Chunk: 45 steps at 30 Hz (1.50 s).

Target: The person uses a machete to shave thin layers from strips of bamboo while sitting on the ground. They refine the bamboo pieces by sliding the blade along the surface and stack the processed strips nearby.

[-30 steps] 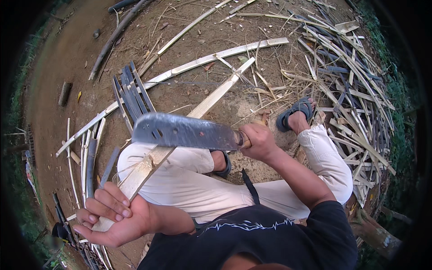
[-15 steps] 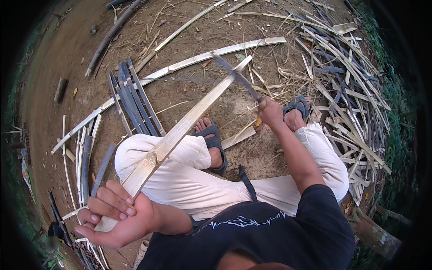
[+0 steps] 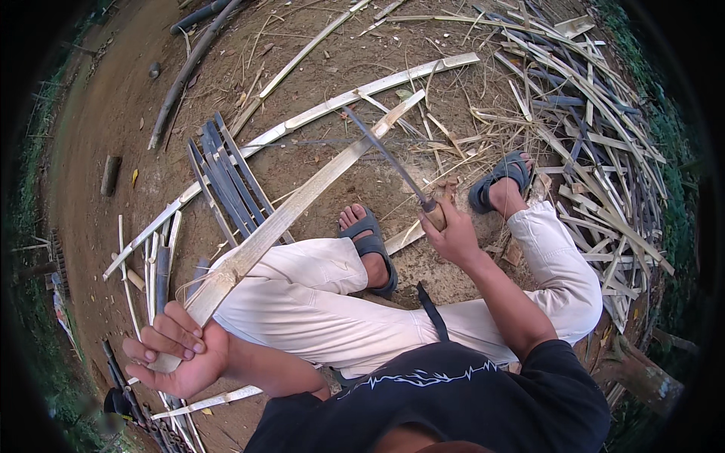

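Note:
A long pale split bamboo strip (image 3: pixel 298 202) slants across my bent leg, its far tip over the ground ahead. My left hand (image 3: pixel 180 349) is wrapped round its near end, just below a rough node with loose fibres. In my right hand (image 3: pixel 455 232) is the wooden handle of a long-bladed knife (image 3: pixel 393 161). The thin dark blade crosses the strip close to its far end; whether it touches the wood I cannot tell.
Dark split bamboo pieces (image 3: pixel 229 180) lie beyond my left knee. A long bamboo strip (image 3: pixel 340 101) spans the ground ahead. To the right spreads a big heap of bamboo offcuts (image 3: pixel 585 143). My sandalled feet (image 3: pixel 370 245) rest on the dirt, and a log (image 3: pixel 642 377) stands at lower right.
My right hand has lowered and come nearer, and the knife blade has turned to a thinner, edge-on look. The bamboo strip stays in my left hand. The whole view has shifted slightly.

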{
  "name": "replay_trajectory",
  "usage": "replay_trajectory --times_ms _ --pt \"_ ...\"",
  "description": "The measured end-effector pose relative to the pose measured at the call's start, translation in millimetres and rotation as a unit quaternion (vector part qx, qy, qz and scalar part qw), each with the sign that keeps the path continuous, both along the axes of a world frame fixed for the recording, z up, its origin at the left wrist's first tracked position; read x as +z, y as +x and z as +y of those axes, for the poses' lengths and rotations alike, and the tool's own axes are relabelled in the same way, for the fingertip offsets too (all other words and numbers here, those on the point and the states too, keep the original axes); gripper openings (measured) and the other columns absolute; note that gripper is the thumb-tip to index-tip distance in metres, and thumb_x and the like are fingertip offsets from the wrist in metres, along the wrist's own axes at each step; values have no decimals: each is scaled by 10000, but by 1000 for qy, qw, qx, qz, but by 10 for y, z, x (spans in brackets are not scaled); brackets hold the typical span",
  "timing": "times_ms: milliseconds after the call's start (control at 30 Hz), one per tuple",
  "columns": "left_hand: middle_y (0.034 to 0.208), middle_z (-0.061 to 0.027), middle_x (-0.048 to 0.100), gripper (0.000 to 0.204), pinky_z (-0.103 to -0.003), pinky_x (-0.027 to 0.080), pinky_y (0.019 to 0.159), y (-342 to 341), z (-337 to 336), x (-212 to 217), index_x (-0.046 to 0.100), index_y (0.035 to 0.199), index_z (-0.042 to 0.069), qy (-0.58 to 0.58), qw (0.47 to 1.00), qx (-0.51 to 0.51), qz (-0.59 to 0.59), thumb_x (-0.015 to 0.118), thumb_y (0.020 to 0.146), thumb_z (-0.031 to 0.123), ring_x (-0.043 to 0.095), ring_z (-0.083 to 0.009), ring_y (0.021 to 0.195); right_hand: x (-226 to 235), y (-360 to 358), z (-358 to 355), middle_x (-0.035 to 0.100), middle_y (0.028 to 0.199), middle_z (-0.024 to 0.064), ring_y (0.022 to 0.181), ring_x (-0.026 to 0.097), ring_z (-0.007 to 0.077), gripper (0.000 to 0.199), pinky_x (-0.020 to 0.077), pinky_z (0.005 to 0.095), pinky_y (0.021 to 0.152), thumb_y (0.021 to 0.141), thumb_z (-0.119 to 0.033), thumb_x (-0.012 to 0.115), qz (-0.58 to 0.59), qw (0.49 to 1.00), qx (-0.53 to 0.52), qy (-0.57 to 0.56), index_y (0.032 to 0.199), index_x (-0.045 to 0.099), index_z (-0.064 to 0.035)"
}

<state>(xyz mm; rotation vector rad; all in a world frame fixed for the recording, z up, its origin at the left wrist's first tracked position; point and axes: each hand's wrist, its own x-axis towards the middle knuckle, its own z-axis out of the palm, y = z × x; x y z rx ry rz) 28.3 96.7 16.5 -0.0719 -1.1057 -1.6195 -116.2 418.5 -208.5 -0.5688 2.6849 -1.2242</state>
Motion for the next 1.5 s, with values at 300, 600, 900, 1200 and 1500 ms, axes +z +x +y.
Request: replay_trajectory --times_ms 300,600,900,1200,1500 --pt "415 61 343 318 -178 313 340 254 440 301 420 757 124 -151 961 -194 125 592 967 291 319 -29 310 739 468 -369 605 742 142 640 626 345 391 496 393 587 712 -131 768 25 990 115 -75 1033 596 12" --pt "427 51 321 333 -180 246 333 347 631 202 367 743 141 -107 987 -93 79 496 1002 305 290 -38 283 -213 -175 -142 598 630 146 650 652 369 219 516 464 605 778 -200 737 -14 995 -49 82 828 593 -43" --pt "431 32 339 317 -207 195 344 312 807 242 370 748 145 -80 997 9 11 417 1018 304 267 -57 287 -378 -540 -19 650 743 205 687 653 417 235 517 486 651 788 -180 720 -45 990 -76 105 812 582 10" --pt "438 29 287 319 -221 183 348 297 899 224 331 730 152 -71 995 68 6 404 1010 287 225 -73 304 -250 -405 23 646 741 212 693 643 400 246 504 461 617 721 -139 764 151 985 57 62 822 573 -20" --pt "457 20 296 301 -236 179 379 269 888 185 333 746 157 -34 997 64 21 415 1010 277 213 -78 321 126 -224 -157 657 735 213 724 663 429 237 522 498 657 769 -157 732 126 981 134 55 837 571 3"
